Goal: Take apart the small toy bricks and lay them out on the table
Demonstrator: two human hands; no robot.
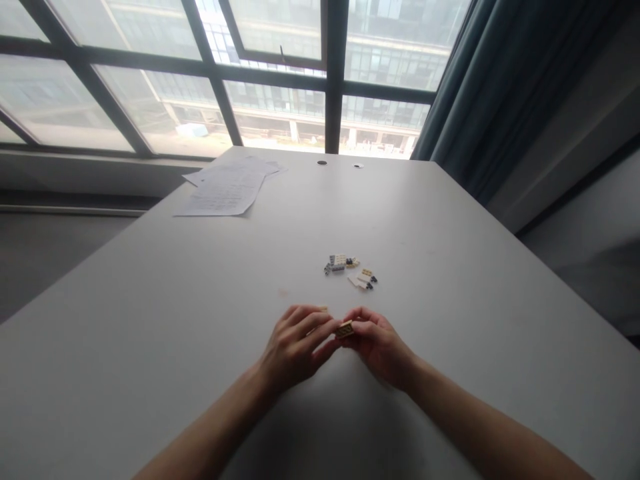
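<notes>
A small tan toy building brick (pixel 345 329) is pinched between my two hands, its studded or hollow face towards me. My right hand (pixel 383 347) grips it from the right with thumb and fingers. From the left, the fingertips of my left hand (pixel 300 343) close on the same brick, fingers bent over. Another bit of tan (pixel 323 309) shows just beyond the left fingers; whether it is held or lies on the table, I cannot tell. Beyond the hands lie grey pieces (pixel 339 268), cream pieces (pixel 341 259), a tan piece (pixel 367 272) and dark pieces (pixel 370 286).
The white table (pixel 425 267) stretches ahead to large windows. Printed papers (pixel 227 190) lie at its far left, and two round cable holes (pixel 323 163) sit near the far edge. A blue-grey curtain (pixel 480 100) hangs at the right.
</notes>
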